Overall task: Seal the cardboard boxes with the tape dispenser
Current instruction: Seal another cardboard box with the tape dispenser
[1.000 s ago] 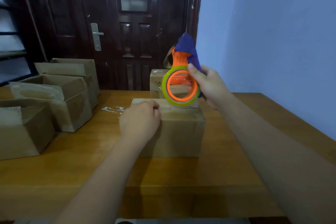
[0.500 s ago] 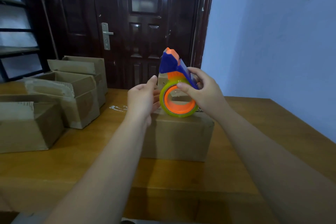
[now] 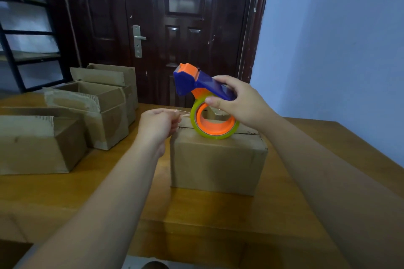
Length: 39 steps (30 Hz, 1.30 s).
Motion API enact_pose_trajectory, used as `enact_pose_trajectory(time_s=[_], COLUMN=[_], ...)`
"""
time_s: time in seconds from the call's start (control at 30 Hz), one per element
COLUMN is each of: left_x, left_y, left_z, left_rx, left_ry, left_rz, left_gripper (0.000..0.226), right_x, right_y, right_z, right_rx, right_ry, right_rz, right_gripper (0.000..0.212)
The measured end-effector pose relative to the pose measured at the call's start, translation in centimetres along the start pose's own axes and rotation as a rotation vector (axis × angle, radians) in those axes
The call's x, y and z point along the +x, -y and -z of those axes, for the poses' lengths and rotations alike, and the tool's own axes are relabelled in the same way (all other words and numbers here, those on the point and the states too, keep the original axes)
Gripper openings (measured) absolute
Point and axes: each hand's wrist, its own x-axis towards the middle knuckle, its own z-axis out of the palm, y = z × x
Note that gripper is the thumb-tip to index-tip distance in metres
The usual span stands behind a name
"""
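Note:
A closed cardboard box stands in the middle of the wooden table, its top seam showing. My right hand grips the blue and orange tape dispenser above the box. The yellow-green tape roll on its orange core rests on the box top. My left hand is at the box's upper left corner, fingers pinched on the clear tape end drawn out from the roll. Another box behind the dispenser is mostly hidden.
Several open cardboard boxes stand in a cluster on the table's left side. The wooden table runs to a blue wall on the right. A dark door is behind the table, a shelf rack at far left.
My left hand lifted off the box, reached the roll and pulled the tape end out to the left. The dispenser tipped so its blue head points left, and the roll came down onto the box.

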Motion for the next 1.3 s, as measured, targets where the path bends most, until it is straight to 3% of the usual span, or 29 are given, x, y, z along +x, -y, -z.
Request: enact_pose_trajectory(time_s=[0.27, 0.37, 0.6, 0.9, 1.03, 1.1, 1.3], left_x=[0.3, 0.5, 0.4, 0.3, 0.6, 0.8, 1.3], left_y=[1.6, 1.7, 2.6, 3.5, 3.8, 3.9, 4.1], left_z=[0.3, 0.2, -0.1, -0.1, 0.1, 0.3, 0.5], left_rx=[-0.169, -0.233, -0.198, -0.130, -0.235, -0.251, -0.238], left_ry=[-0.013, -0.009, -0.107, -0.096, -0.072, -0.046, -0.018], left_rz=[0.166, 0.226, 0.183, 0.097, 0.217, 0.270, 0.311], left_gripper=[0.013, 0.025, 0.018, 0.019, 0.010, 0.017, 0.014], right_x=[-0.4, -0.3, -0.5, -0.8, -0.9, -1.0, -1.1], right_y=[-0.9, -1.0, -1.2, -0.8, -0.7, -0.6, -0.6], right_z=[-1.9, -2.1, -3.0, -3.8, -4.0, -4.0, -3.9], right_rx=[0.197, 0.231, 0.276, 0.304, 0.322, 0.338, 0.356], right_ry=[-0.118, -0.097, -0.125, -0.152, -0.159, -0.145, -0.127], right_rz=[-0.010, -0.007, -0.007, -0.028, -0.025, -0.024, -0.012], right_gripper=[0.047, 0.051, 0.059, 0.061, 0.059, 0.059, 0.061])
